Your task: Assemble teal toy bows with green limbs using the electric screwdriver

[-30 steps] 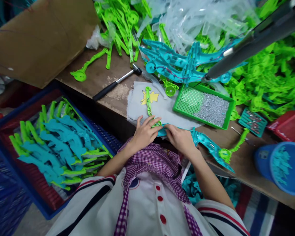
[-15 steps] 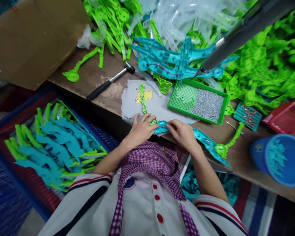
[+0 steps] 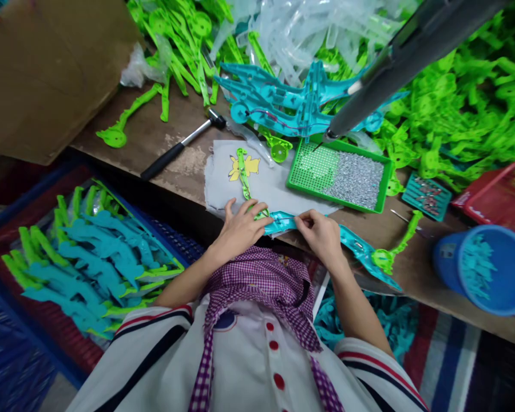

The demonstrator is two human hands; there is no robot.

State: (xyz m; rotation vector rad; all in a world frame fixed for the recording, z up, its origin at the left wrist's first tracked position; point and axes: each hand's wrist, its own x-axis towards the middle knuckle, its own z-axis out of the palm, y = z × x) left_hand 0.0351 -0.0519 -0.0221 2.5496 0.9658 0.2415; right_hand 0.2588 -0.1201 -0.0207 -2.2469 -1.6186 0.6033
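A long blue plastic part lies along the front table edge, with its left end between my hands. My left hand is over that end, outer fingers spread, thumb and forefinger closed about a green plastic part joined there. The green part reaches up onto a grey cloth with a yellow printed figure. At the blue part my right hand is pinched, thumb against forefinger. A thin dark line, apparently a wire, runs along the blue part to those fingertips. My fingers hide the exact grip.
Behind the cloth are a green tray of small silvery pieces, a hammer and a stack of blue parts. A dark tool hangs over the tray. At right stands a blue bucket; at left, a filled crate.
My right fingertips have shifted slightly right along the blue part, baring more of the thin line. The left hand keeps its place on the parts. The whole view has shifted a little.
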